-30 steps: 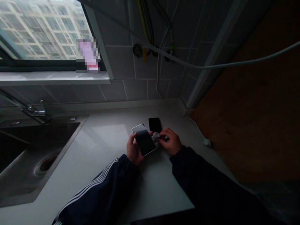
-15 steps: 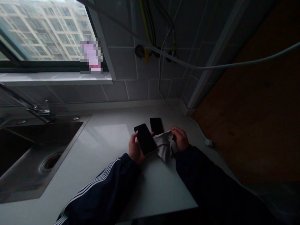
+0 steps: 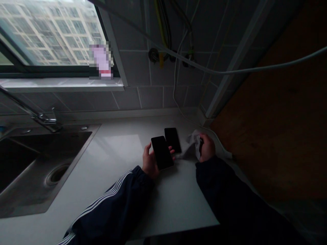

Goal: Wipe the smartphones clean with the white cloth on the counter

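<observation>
A smartphone [image 3: 162, 153] with a dark screen lies face up in my left hand [image 3: 150, 161]. The thumb presses along its left side, and fingertips show past its right edge. My right hand [image 3: 208, 148] is closed around a crumpled grey cloth [image 3: 192, 146], which hangs to the left toward the phone. Behind the held phone, a second black smartphone [image 3: 173, 139] lies flat on the white countertop [image 3: 122, 163], partly covered by the first phone and my left fingers.
On the left a steel sink [image 3: 74, 160] is set into the counter, with a chrome faucet [image 3: 49, 122] behind it. A white cable [image 3: 178, 107] runs down the tiled wall to a plug at the right. A brown wooden panel [image 3: 276, 136] borders the right side.
My right hand has drawn the cloth away to the right, bunching it up and off the held phone's edge. My left hand and its phone have shifted slightly right.
</observation>
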Tool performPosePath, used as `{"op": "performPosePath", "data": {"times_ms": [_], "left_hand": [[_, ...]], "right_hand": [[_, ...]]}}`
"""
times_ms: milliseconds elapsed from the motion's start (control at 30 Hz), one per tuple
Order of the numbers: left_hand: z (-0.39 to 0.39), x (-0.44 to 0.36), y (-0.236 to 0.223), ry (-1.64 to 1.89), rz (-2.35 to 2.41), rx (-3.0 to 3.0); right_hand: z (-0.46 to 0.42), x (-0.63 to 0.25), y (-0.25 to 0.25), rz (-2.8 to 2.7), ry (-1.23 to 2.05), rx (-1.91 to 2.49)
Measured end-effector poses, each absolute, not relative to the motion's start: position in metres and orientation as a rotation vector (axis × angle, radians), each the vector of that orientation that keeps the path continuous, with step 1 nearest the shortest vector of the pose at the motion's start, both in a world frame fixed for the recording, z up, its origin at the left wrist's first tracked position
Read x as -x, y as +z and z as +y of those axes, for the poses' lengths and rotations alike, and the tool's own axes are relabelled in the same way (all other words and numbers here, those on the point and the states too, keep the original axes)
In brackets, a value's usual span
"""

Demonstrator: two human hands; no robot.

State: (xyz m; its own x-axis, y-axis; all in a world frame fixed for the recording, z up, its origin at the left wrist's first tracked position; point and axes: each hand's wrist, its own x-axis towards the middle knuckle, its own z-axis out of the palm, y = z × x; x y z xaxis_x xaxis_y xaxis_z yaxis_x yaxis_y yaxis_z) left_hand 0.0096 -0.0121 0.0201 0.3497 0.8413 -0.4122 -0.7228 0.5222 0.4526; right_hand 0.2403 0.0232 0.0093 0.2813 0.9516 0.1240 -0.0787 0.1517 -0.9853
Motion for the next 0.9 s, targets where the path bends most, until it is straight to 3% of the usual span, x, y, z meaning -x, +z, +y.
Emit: {"op": "performPosePath", "data": {"times_ms": [167,300,400,700,900], "left_hand": [[-0.016,-0.012,0.017,0.901,0.568,-0.285],[-0.018,-0.014,0.011,0.873,0.596,-0.3],[-0.017,-0.015,0.009,0.904,0.624,-0.286],[-0.015,-0.016,0.014,0.889,0.443,-0.182],[-0.016,-0.017,0.015,0.822,0.483,-0.18]], "right_hand": [[-0.005,-0.208,0.021,-1.132,0.914,1.096],[-0.033,-0.182,0.025,-1.823,0.984,0.793],[-0.043,-0.174,0.024,-1.952,0.913,0.646],[-0.029,-0.184,0.023,-1.911,0.297,0.812],[-0.023,-0.186,-0.004,-2.397,0.113,0.812]]}}
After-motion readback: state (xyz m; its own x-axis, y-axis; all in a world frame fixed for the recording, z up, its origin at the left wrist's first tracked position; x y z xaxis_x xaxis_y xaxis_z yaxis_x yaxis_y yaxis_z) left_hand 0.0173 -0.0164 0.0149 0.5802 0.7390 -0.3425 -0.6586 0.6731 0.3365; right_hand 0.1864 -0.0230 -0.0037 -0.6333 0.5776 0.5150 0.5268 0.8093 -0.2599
